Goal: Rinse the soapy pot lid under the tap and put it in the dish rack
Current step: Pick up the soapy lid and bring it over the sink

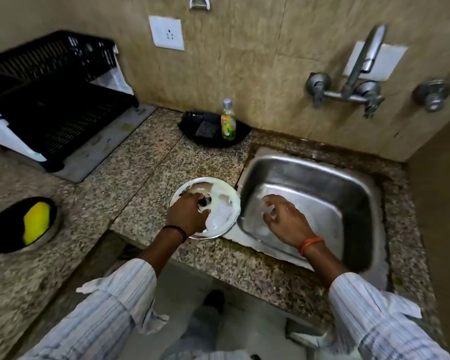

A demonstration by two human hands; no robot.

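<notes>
speckled granite worktop in an l-shape, tan tiled wall behind, a white socket plate on it. steel sink set into the worktop at right, basin bare of dishes and dry-looking; wall-mounted tap above, spout swung up, no water seen running.

soapy pot lid lying on the worktop just left of the sink, its right edge overhanging the sink rim, white foam smeared over the top. left hand down on the lid, fingers curled around the dark knob at its middle, gripping it. right hand over the sink basin, fingers spread and loosely bent, holding nothing, foam on the fingertips.

black dish rack at far left on a grey mat, well apart from the lid, white sheets tucked at its sides; contents too dark to make out. black tray against the wall with a dish soap bottle upright in it, a dark scrub pad beside the bottle. steel bowl at left with a yellow sponge inside.

striped sleeves at the bottom edge, cut off by the frame. motion blur throughout; bottle label unreadable.
</notes>
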